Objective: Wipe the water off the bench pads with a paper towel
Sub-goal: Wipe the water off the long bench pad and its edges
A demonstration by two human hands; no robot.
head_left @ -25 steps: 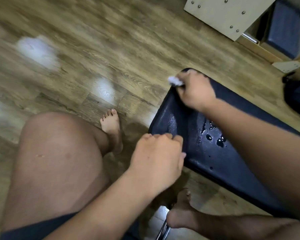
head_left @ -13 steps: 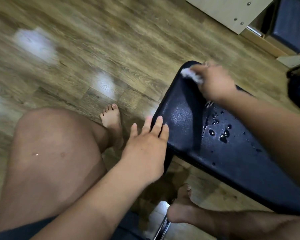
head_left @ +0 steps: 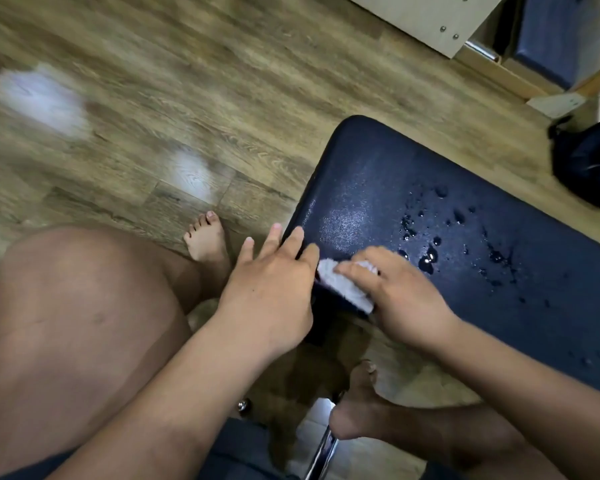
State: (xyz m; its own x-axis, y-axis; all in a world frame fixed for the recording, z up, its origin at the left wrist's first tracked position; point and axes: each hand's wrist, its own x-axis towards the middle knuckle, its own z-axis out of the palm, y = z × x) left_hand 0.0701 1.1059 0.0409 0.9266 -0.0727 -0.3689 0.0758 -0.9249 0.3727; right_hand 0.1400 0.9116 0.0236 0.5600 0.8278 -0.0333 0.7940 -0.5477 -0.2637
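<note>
Head view, the only camera. I see the dark blue bench pad [head_left: 413,188] running from centre to the right edge, its rounded end nearest the person's knee. The right hand [head_left: 406,299] presses a wadded white paper towel [head_left: 343,285] against the pad's near edge; the fingers curl over the wad, so this grip is closed on the towel. The left hand [head_left: 274,292] rests at the pad's end with fingers straight and spread, holding nothing, and touches the towel's left tip.

The water droplets [head_left: 426,258] lie just beyond the right hand and scatter toward the far right; the area near the pad's end looks dull and wiped.

Risk assessment, my judgement: the towel is small and probably saturated, so a further pass may smear the beads rather than lift them. A stroke toward the near edge may push water onto the wooden floor [head_left: 222,81], beside the bare feet.
</note>
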